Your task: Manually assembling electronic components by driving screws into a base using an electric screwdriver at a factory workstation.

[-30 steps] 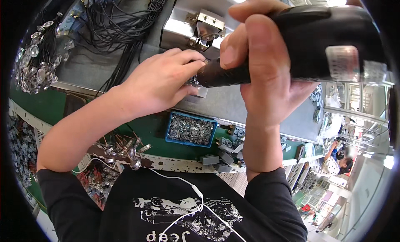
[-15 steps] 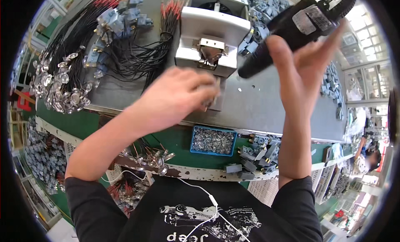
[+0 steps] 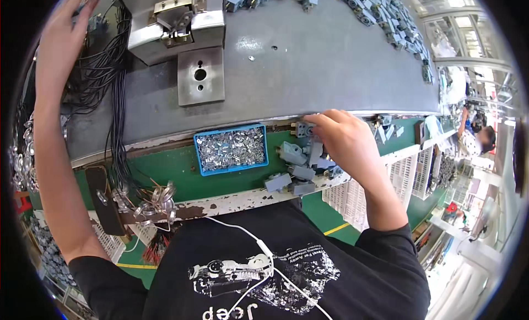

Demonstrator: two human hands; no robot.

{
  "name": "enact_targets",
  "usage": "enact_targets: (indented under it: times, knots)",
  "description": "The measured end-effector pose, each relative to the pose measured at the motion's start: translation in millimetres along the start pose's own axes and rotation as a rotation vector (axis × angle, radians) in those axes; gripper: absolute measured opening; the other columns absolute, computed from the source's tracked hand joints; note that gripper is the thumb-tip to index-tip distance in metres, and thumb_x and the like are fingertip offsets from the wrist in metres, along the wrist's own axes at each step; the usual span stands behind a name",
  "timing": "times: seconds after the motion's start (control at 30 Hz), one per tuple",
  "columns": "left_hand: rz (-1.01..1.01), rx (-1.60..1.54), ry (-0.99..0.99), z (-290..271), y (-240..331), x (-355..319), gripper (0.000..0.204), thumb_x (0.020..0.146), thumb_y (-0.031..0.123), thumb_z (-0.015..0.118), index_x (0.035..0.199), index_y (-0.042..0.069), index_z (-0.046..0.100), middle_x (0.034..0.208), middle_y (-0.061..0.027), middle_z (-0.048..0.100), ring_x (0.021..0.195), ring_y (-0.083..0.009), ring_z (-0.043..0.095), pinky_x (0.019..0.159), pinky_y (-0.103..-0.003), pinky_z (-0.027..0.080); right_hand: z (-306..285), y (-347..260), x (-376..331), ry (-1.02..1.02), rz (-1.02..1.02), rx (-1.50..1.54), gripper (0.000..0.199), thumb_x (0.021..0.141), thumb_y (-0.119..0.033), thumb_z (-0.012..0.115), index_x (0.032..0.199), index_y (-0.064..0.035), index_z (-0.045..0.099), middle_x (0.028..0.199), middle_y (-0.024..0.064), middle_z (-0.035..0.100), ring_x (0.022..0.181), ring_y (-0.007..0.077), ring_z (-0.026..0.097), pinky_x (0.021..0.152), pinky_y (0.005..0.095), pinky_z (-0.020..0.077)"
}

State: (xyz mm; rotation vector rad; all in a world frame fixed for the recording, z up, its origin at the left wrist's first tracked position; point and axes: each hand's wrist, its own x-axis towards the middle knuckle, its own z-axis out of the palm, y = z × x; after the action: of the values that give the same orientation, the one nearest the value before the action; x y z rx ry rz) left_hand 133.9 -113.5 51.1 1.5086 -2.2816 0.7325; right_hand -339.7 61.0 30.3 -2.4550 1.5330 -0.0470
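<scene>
My left hand (image 3: 59,39) reaches to the far left with thumb and fingers apart, beside a small grey block (image 3: 96,25) and black wires (image 3: 104,80); no held thing shows in it. At the near edge of the bench, my right hand (image 3: 350,144) bends its fingers down onto a heap of grey plastic connector blocks (image 3: 295,153). Its fingertips close on a grey block (image 3: 302,129) at the top of the heap, and are partly hidden. Left of the heap lies a blue tray (image 3: 266,146) full of small metal pieces.
A light-coloured bench machine (image 3: 146,42) with a metal fixture stands at the back left, a steel plate with holes (image 3: 212,86) before it. Many grey blocks (image 3: 386,22) lie at the back right. Round metal parts on wires (image 3: 157,201) rest along the near ledge.
My right hand has come down from beside the hanging black power tool to the grey blocks. My left hand has left the machine's front for the far left. The view has shifted; the tool is out of sight.
</scene>
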Motion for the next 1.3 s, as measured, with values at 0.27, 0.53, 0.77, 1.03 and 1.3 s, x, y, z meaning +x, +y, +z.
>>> enact_targets:
  times: [0.27,0.53,0.77,1.03,1.3]
  knots:
    - [-0.121,-0.703,-0.066,-53,54,-42,0.024,0.105,0.014,0.063,0.127,0.008,0.071,0.113,-0.0008,0.073,0.1,-0.0086,0.064,0.088,-0.023,0.048,1,10,4,-0.091,-0.045,-0.03,0.028,0.08,-0.011,0.078,0.105,-0.0098,0.067,0.078,0.0103,0.069,0.078,0.0315,0.068,0.071,0.0435,0.0528]
    - [-0.376,-0.773,-0.157,-100,59,-70,0.017,0.102,0.01,0.065,0.117,0.007,0.071,0.105,-0.0001,0.071,0.096,-0.0091,0.065,0.086,-0.024,0.049,-3,-11,12,-0.083,-0.101,-0.093,0.037,0.074,-0.011,0.082,0.107,-0.0091,0.066,0.086,0.0095,0.069,0.084,0.0322,0.065,0.075,0.0437,0.0521]
    - [-0.375,-0.558,-0.956,-117,81,-105,0.024,0.084,0.024,0.081,0.088,0.004,0.068,0.079,-0.0108,0.068,0.075,-0.0268,0.068,0.07,-0.038,0.053,-19,-23,30,0.123,0.071,0.977,0.045,0.101,-0.004,0.055,0.146,-0.0047,0.047,0.119,0.0143,0.069,0.108,0.0187,0.067,0.094,0.0332,0.0538]
    - [-0.271,-0.37,-0.778,-114,96,-118,0.019,0.086,0.02,0.069,0.081,0.004,0.06,0.073,-0.0159,0.067,0.073,-0.0377,0.068,0.068,-0.048,0.054,4,-47,70,-0.286,-0.006,1.603,0.062,0.098,-0.014,0.07,0.151,-0.0058,0.041,0.133,0.0192,0.062,0.111,0.025,0.067,0.096,0.0417,0.0562]
    - [-0.655,-1.347,-0.762,-123,78,-97,0.007,0.098,-0.002,0.056,0.094,0.0,0.062,0.093,-0.0024,0.068,0.077,-0.0126,0.065,0.069,-0.03,0.052,-2,-68,91,0.004,-0.156,0.845,0.068,0.087,-0.013,0.084,0.147,-0.0048,0.053,0.133,0.0101,0.061,0.096,0.0124,0.068,0.084,0.0291,0.0576]
